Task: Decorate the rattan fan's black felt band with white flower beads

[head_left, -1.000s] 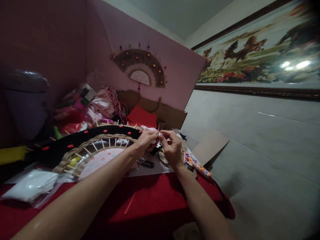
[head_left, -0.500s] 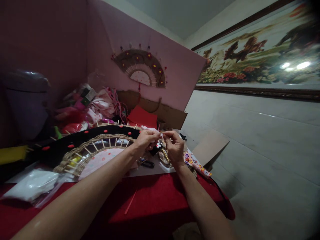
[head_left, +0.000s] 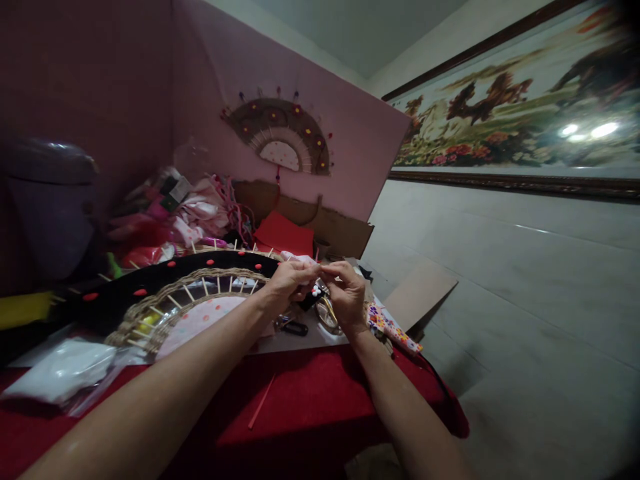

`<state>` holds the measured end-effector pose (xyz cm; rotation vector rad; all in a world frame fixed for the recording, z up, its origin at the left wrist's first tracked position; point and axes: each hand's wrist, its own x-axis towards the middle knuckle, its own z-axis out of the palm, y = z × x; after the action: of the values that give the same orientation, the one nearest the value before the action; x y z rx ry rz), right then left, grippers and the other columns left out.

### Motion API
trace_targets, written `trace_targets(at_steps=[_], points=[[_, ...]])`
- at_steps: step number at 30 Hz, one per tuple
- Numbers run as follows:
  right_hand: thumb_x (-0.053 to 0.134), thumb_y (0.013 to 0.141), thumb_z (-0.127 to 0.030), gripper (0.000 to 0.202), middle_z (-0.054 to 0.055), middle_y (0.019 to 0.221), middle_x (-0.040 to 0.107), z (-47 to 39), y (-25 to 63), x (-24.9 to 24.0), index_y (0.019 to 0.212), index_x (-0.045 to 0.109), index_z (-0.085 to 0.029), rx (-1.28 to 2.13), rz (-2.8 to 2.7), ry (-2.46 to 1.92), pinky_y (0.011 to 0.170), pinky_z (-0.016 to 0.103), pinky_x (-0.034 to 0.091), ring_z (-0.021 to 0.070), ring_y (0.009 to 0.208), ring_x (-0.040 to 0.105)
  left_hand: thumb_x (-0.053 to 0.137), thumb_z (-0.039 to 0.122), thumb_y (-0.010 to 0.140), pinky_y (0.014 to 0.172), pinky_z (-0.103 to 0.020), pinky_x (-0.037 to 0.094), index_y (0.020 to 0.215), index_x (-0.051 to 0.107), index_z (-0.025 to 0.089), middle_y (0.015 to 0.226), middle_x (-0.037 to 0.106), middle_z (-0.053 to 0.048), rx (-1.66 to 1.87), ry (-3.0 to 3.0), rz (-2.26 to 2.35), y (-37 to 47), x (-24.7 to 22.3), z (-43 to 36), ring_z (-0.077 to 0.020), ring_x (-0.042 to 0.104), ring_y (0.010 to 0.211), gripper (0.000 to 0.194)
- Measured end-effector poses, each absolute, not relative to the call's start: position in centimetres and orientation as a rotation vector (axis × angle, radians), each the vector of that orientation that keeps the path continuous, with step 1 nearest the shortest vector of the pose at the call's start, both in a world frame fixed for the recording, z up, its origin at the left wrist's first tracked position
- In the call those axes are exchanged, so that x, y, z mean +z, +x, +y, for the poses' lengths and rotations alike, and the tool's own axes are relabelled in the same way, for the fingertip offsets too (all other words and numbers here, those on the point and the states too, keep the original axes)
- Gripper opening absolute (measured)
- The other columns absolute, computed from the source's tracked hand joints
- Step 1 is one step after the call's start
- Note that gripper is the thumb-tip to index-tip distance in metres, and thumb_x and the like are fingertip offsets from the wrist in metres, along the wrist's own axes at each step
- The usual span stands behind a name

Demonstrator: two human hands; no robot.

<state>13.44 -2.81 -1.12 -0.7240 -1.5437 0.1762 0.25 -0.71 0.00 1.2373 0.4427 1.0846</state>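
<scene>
My left hand and my right hand meet fingertip to fingertip above the table's far right part. Both are closed in a pinch; whatever sits between the fingertips is too small to make out. Just below them shows a small cluster of white balls, and I cannot tell whether it hangs from my fingers or lies on something dark. Left of my hands spreads a large fan-shaped piece, with a black band dotted red, woven cord, thin sticks and a pale spotted half-round centre. My left forearm covers part of it.
A bag of white material and a thin red strip lie on the red tablecloth. Black-handled scissors and floral fabric are near my hands. Behind stand piled pink fabrics, red sheets and a finished-looking fan.
My right fingertips have moved slightly left, closer against my left ones. The small white bit seen between them before is now hidden. Other things stay put.
</scene>
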Motion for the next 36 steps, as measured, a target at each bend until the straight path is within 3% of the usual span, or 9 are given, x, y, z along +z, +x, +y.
trace_targets(at_steps=[8, 14, 24, 30, 36], points=[[0.054, 0.082, -0.021, 0.020, 0.003, 0.086, 0.055, -3.3, 13.5, -0.6, 0.098, 0.067, -0.023, 0.046, -1.579, -0.823, 0.061, 0.025, 0.042, 0.0137, 0.079, 0.053, 0.074, 0.037, 0.060, 0.032, -0.013, 0.015, 0.066, 0.053, 0.013, 0.051, 0.044, 0.005, 1.126, 1.202, 0.445, 0.0, 0.0, -0.4, -0.0008, 0.031, 0.036, 0.032], [0.051, 0.085, -0.025, 0.017, 0.004, 0.083, 0.057, -3.5, 13.5, -0.5, 0.089, 0.067, -0.020, -0.015, -1.539, -0.877, 0.060, 0.024, 0.042, 0.0145, 0.080, 0.054, 0.062, 0.051, 0.069, 0.030, -0.014, 0.009, 0.061, 0.048, 0.015, 0.044, 0.035, 0.008, 1.145, 1.185, 0.514, 0.0, 0.3, -0.6, -0.0007, 0.023, 0.032, 0.040], [0.046, 0.082, -0.031, 0.024, 0.008, 0.088, 0.063, -1.6, 14.9, -0.9, 0.086, 0.063, -0.014, 0.104, -1.331, -1.304, 0.079, 0.031, 0.041, 0.0191, 0.084, 0.056, 0.071, 0.028, 0.061, 0.032, -0.016, 0.014, 0.071, 0.058, 0.013, 0.050, 0.050, 0.005, 1.191, 1.304, 0.617, -0.2, 0.4, -0.5, -0.0015, 0.029, 0.033, 0.022], [0.050, 0.079, -0.038, 0.023, 0.006, 0.074, 0.062, 0.1, 15.7, -2.2, 0.078, 0.059, -0.018, 0.378, -1.282, -1.439, 0.061, 0.030, 0.045, 0.0195, 0.069, 0.058, 0.067, 0.032, 0.064, 0.037, -0.017, 0.021, 0.057, 0.054, 0.014, 0.044, 0.048, 0.006, 1.347, 1.406, 0.711, 0.2, 0.6, -0.6, -0.0030, 0.033, 0.036, 0.023], [0.054, 0.079, -0.040, 0.023, 0.000, 0.060, 0.056, -0.1, 15.1, -2.5, 0.084, 0.054, -0.018, 0.795, -1.155, -1.404, 0.042, 0.025, 0.044, 0.0140, 0.046, 0.054, 0.067, 0.026, 0.059, 0.048, -0.019, 0.036, 0.066, 0.063, 0.012, 0.057, 0.060, 0.001, 1.406, 1.517, 0.730, 0.5, 0.1, 0.0, -0.0066, 0.047, 0.048, 0.016]])
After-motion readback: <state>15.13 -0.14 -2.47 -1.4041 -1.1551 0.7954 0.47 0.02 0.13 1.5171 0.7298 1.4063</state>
